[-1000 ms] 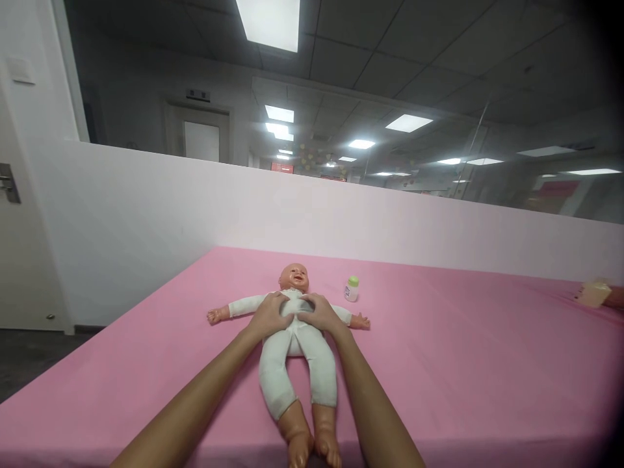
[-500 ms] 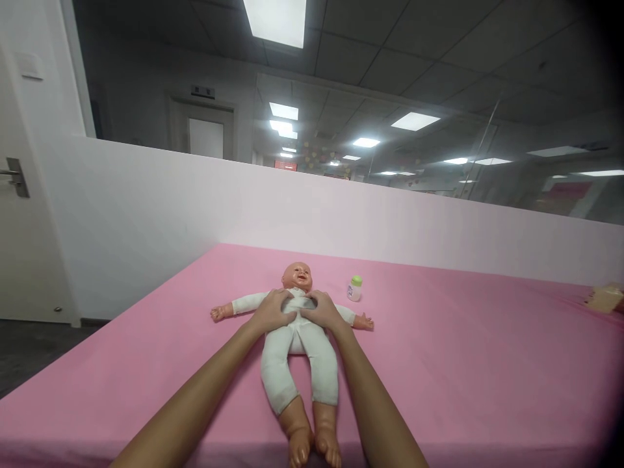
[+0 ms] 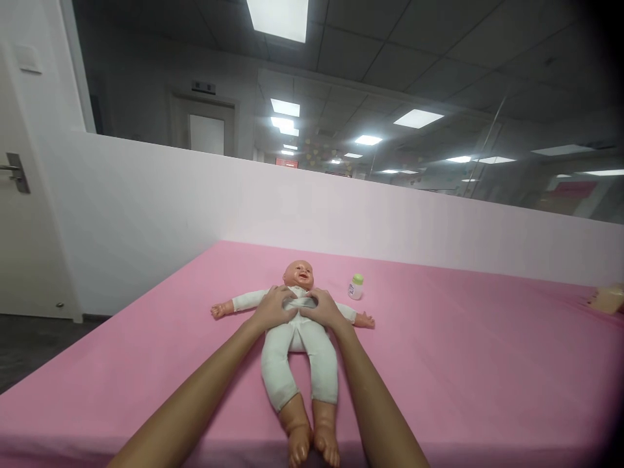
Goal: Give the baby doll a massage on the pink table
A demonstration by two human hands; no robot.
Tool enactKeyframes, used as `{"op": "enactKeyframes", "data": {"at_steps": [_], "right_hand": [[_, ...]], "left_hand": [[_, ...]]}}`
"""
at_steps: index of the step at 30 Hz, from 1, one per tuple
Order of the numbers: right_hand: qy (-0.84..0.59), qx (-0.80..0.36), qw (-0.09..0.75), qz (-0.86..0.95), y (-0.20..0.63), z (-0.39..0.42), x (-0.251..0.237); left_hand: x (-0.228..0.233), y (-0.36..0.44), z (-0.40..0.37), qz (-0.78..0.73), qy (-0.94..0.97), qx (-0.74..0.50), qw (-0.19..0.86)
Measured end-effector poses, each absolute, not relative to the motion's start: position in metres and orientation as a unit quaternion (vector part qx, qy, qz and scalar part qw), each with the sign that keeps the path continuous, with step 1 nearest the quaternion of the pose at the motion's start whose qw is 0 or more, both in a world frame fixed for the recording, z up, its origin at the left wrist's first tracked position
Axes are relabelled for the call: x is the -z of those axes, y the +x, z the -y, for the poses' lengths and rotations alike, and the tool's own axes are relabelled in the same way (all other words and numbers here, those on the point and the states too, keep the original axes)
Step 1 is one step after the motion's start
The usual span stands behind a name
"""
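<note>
Head view is showing a small green-capped bottle (image 3: pixel 355 286) standing near the baby doll (image 3: pixel 298 338) on the pink table (image 3: pixel 463 364), with a tan object (image 3: pixel 607 299) lying at the far right edge. Left hand (image 3: pixel 273 309) and right hand (image 3: pixel 324 309) are lying flat, fingers spread, pressing the doll's chest. Bare pink surface is stretching on both sides.

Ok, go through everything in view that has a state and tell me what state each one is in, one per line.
Baby doll: on its back on the pink sheet, arms spread, dressed in a white suit.
Left hand: palm down on the doll's chest.
Right hand: palm down on the doll's chest.
Small bottle: upright, green cap on, beside the doll's head.
Door: shut.
Ceiling lights: on.
</note>
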State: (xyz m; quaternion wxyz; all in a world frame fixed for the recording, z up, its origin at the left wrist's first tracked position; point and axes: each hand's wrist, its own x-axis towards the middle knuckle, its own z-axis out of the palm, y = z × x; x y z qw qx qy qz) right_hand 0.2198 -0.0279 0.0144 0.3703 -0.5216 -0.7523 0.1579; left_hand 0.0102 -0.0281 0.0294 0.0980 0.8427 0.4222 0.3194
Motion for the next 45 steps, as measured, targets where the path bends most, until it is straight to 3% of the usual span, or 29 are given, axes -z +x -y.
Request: {"op": "enactKeyframes", "data": {"at_steps": [12, 18, 26, 35, 45], "right_hand": [[-0.515, -0.168, 0.341, 0.768, 0.222, 0.03, -0.013], [-0.522, -0.131, 0.366, 0.759, 0.217, 0.028, -0.017], [-0.498, -0.201, 0.348, 0.769, 0.225, 0.036, -0.016], [-0.533, -0.139, 0.351, 0.757, 0.215, 0.034, -0.022], [-0.496, -0.224, 0.355, 0.76, 0.225, 0.048, -0.022]], "left_hand": [[-0.026, 0.006, 0.03, -0.429, 0.847, -0.304, 0.082], [-0.027, 0.014, 0.027, -0.43, 0.839, -0.328, 0.056], [-0.033, -0.003, 0.038, -0.431, 0.854, -0.274, 0.102], [-0.034, 0.008, 0.031, -0.436, 0.844, -0.305, 0.074], [-0.033, -0.01, 0.042, -0.388, 0.872, -0.265, 0.136]]}}
